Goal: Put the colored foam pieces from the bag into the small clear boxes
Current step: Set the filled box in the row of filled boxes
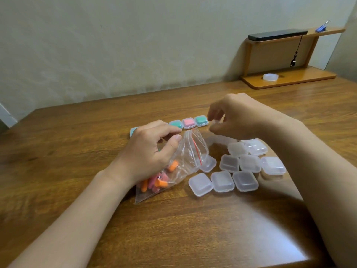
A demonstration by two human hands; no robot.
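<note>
My left hand (148, 151) grips a clear zip bag (190, 151) by its upper part and holds it tilted on the table. Orange and pink foam pieces (160, 182) lie in the bag's lower end. My right hand (237, 117) hovers just right of the bag's open mouth, fingers loosely curled, thumb and forefinger apart with nothing visible between them. Behind the hands runs a row of closed small boxes with foam inside: green (201, 120), pink (188, 123), green (176, 124), and a bluish one (133, 131) partly hidden by my left hand. Several empty clear boxes (222, 181) sit closed to the bag's right.
The wooden table (77, 151) has its front edge near the lower right. A small wooden shelf (289, 80) stands at the back right against the wall, carrying a black device (276, 34) on top and a roll of clear tape (270, 77) on its base.
</note>
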